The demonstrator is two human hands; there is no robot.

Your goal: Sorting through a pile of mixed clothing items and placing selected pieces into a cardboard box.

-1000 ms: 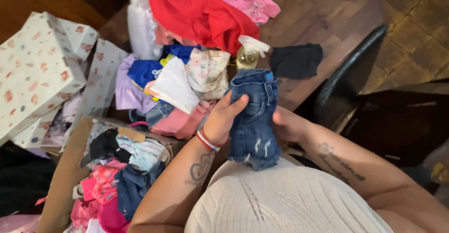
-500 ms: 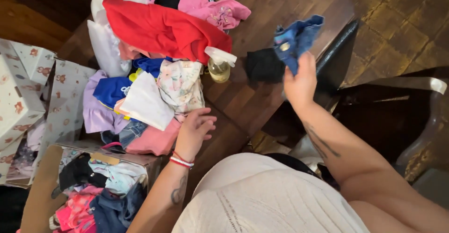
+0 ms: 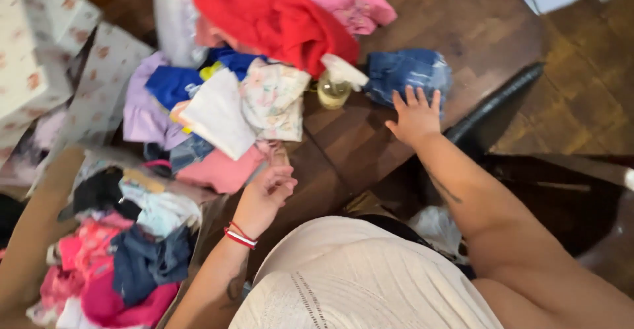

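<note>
**Sorting small clothes on a dark wooden table**

We look down from the person's head at a dark wooden table (image 3: 462,25) heaped with children's clothes. Our right hand (image 3: 415,114) lies flat with its fingers spread apart, the fingertips pressing on the near edge of a small pair of denim shorts (image 3: 408,71). The shorts lie bunched on the table, just right of a spray bottle (image 3: 333,88) with a white trigger top, and near the table's right edge.

Our left hand (image 3: 267,187) hovers loosely curled over the table's near side, fingers bent inward and holding nothing that we can see. Its fingertips are just beside a pink garment (image 3: 221,170) at the bottom of the pile. A red and white bracelet (image 3: 239,236) circles that wrist.

The pile holds a large red garment (image 3: 271,15) on top, a folded white piece (image 3: 218,114), a floral top (image 3: 274,98), something blue (image 3: 173,84) and something lilac (image 3: 142,108). To the lower left, a cardboard box (image 3: 26,243) holds more clothes in pink and dark blue. A black chair back (image 3: 495,104) stands against the table's right edge.
</note>
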